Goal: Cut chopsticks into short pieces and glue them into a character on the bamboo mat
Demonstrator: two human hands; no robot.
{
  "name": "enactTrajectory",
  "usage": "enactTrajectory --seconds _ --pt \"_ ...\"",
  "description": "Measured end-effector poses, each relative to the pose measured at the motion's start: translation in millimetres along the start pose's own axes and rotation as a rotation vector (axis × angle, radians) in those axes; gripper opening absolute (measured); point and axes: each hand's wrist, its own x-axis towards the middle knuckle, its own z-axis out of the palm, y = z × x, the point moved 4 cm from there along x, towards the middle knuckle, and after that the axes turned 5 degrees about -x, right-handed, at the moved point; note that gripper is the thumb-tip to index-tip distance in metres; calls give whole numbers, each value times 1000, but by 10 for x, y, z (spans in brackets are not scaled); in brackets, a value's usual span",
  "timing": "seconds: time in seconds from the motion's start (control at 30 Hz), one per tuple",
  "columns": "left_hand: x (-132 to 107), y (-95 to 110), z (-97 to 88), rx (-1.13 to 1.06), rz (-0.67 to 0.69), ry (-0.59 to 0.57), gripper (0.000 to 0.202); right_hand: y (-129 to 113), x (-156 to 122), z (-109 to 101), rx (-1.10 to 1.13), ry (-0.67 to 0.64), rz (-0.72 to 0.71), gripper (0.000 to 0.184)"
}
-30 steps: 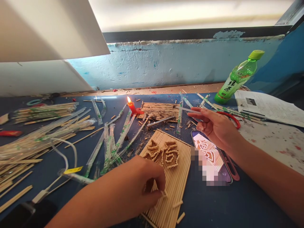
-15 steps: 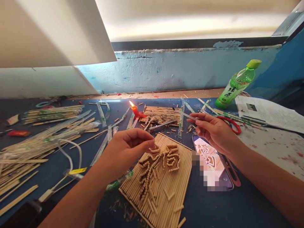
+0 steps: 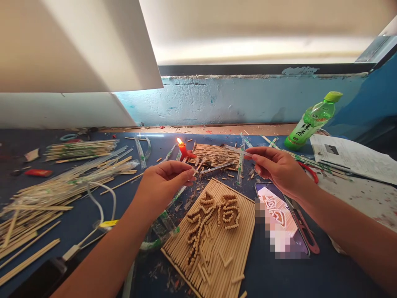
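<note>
My right hand (image 3: 276, 167) pinches a thin translucent glue stick (image 3: 233, 150); its darkened tip points left toward the lit red candle (image 3: 183, 151). My left hand (image 3: 170, 180) is closed, thumb and fingertips together, in front of the candle. Something small and pale shows at its fingertips, too small to make out. Below both hands lies a panel of wooden sticks (image 3: 238, 248) set side by side. Raised characters made of short beige stick pieces (image 3: 198, 227) stand on it, with several loose cut pieces (image 3: 204, 258) beside them.
A phone (image 3: 273, 215) showing a similar character lies right of the panel, beside a pink-handled cutter (image 3: 307, 236). Red scissors (image 3: 310, 171), papers (image 3: 356, 159) and a green bottle (image 3: 310, 122) are farther right. Bundled sticks (image 3: 83, 149) and a white cable (image 3: 101, 203) lie left.
My left hand has lifted away from the characters on the panel toward the candle. The right hand keeps the glue stick near the candle. The whole view has shifted slightly.
</note>
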Motion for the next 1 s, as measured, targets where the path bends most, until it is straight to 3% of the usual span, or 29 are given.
enactTrajectory --seconds 0.2,0.4,0.6,1.0 --pt "30 -41 -65 -115 38 77 16 -124 111 258 -45 -77 -24 18" --pt "84 -67 -168 -180 56 133 20 -247 345 627 -195 -154 -182 19" --pt "117 -104 -181 -197 47 127 21 -241 632 941 -427 -140 -343 24" --pt "101 -73 -195 -206 36 151 25 -120 786 1075 -478 -131 -372 30"
